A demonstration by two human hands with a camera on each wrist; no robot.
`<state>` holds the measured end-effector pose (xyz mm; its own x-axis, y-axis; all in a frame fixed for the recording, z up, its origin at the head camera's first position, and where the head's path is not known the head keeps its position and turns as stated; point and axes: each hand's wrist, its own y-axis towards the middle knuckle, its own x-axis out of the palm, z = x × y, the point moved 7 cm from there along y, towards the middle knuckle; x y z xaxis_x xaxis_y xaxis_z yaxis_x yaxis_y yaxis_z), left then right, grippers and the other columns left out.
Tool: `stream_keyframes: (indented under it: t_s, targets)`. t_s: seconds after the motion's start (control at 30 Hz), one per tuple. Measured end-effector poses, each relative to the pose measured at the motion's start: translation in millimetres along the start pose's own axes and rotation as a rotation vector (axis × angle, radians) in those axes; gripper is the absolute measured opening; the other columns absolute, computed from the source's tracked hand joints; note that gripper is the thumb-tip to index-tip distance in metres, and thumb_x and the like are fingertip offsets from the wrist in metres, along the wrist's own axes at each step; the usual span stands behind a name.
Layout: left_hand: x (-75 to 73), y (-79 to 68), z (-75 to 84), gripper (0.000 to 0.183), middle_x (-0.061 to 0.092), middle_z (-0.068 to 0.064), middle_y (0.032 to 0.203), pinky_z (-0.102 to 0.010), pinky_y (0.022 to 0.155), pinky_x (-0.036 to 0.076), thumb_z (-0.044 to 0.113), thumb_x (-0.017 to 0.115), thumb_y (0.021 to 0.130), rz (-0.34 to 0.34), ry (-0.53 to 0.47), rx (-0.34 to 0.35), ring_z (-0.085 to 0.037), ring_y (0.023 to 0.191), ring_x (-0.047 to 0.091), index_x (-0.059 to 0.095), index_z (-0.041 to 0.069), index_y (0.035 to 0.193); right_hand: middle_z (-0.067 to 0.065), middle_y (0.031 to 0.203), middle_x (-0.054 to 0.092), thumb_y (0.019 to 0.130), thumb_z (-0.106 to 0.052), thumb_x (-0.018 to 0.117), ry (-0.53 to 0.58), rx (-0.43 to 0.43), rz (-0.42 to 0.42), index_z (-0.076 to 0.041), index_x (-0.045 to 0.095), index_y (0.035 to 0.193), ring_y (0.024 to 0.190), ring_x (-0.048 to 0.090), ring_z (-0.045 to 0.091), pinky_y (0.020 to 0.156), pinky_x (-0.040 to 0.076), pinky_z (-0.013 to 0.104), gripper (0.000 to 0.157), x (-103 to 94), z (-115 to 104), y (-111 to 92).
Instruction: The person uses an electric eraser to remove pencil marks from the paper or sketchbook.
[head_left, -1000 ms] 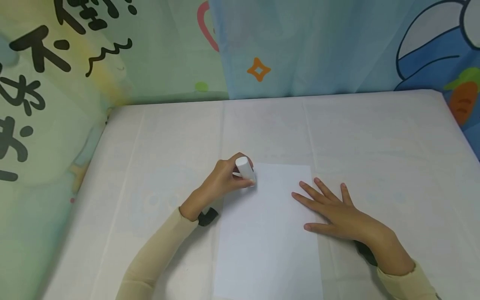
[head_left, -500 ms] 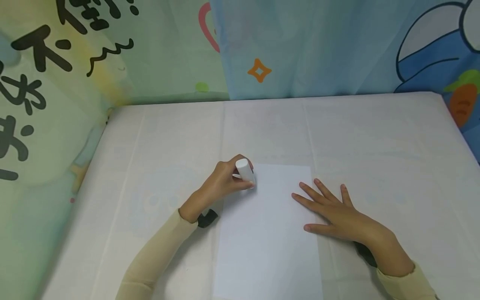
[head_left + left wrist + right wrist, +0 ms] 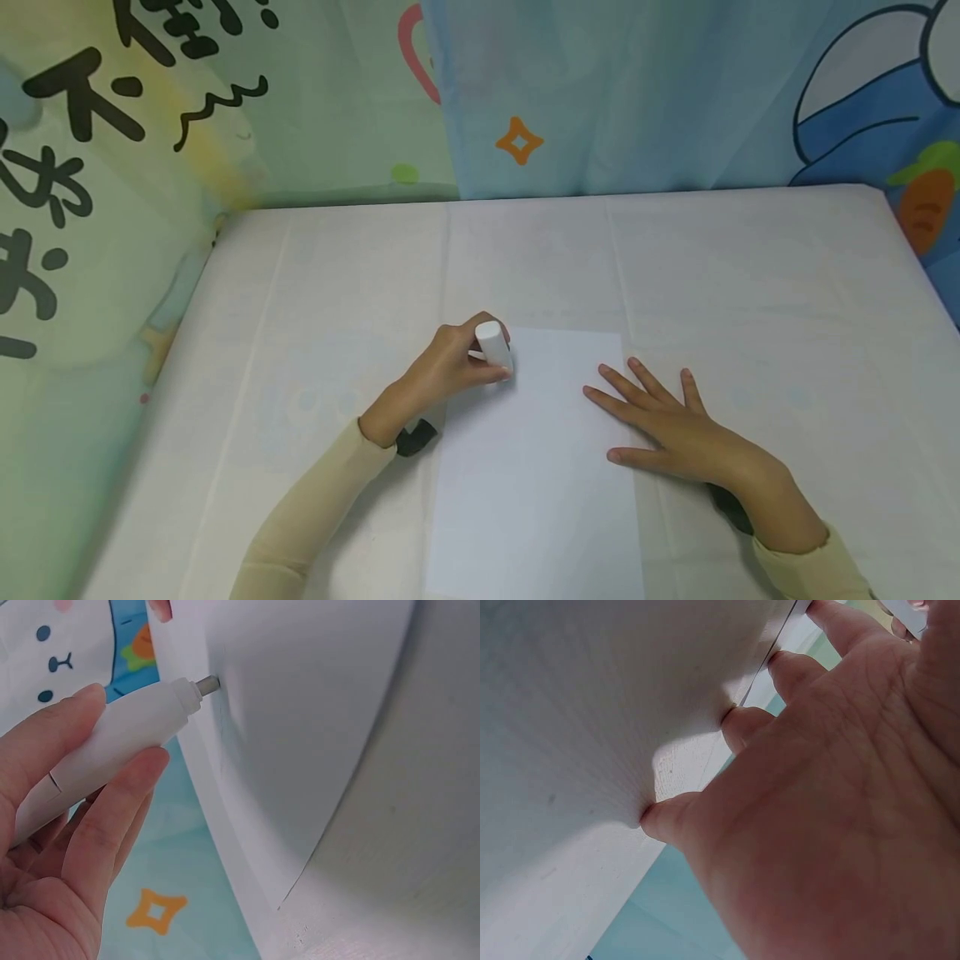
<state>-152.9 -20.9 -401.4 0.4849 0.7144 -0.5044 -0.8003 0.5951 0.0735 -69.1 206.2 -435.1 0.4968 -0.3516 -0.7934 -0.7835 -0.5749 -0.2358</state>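
Note:
In my left hand I grip a white pen-shaped electric eraser, pinched between thumb and fingers. Its short grey tip meets the sheet of white paper, near the upper left of the sheet. The left wrist view shows a faint thin line on the paper close to that tip. My right hand lies spread at the paper's right edge. Its thumb and forefinger reach onto the sheet, while other fingertips press the white cloth beside it, as the right wrist view shows from below the palm.
A white cloth covers the table under the paper. Printed curtains hang behind the table and along its left side. A dark band sits on the left wrist, and another on the right.
My left hand has shifted slightly to the right and toward me with the electric eraser. The right hand and the paper stay in place.

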Motion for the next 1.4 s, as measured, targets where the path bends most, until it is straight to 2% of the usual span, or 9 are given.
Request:
stream_keyframes:
  t_s: [0.67,0.93,1.4]
  targets:
    - [4.9,-5.2,3.4,0.037,0.068,-0.014,0.093,-0.016,0.072,0.057,-0.001,0.079,0.079,-0.025,0.037,0.022,-0.024,0.084,0.071,0.054,-0.001,0.106,0.004,0.164,0.01,0.093,-0.049,0.06,0.0,-0.001,0.009,-0.035,0.025,0.154,0.15,-0.008,0.031,0.106,-0.019,0.072,0.072,0.8,0.0,-1.2]
    - [2.7,-7.0,6.5,0.037,0.067,-0.012,0.091,-0.016,0.073,0.056,-0.001,0.079,0.078,-0.013,0.055,0.054,-0.023,0.083,0.071,0.054,-0.001,0.106,0.005,0.164,0.01,0.093,-0.049,0.06,0.005,0.008,0.0,-0.035,0.024,0.155,0.15,-0.008,0.033,0.106,-0.02,0.072,0.073,-0.4,-1.1,-1.0]
    - [0.1,-4.1,3.6,0.037,0.068,-0.013,0.092,-0.017,0.072,0.057,-0.001,0.079,0.078,-0.006,0.045,0.041,-0.024,0.084,0.071,0.054,-0.001,0.106,0.004,0.164,0.009,0.093,-0.049,0.06,0.005,0.005,-0.005,-0.035,0.024,0.155,0.15,-0.008,0.033,0.106,-0.02,0.072,0.072,-0.7,-2.0,-0.1]
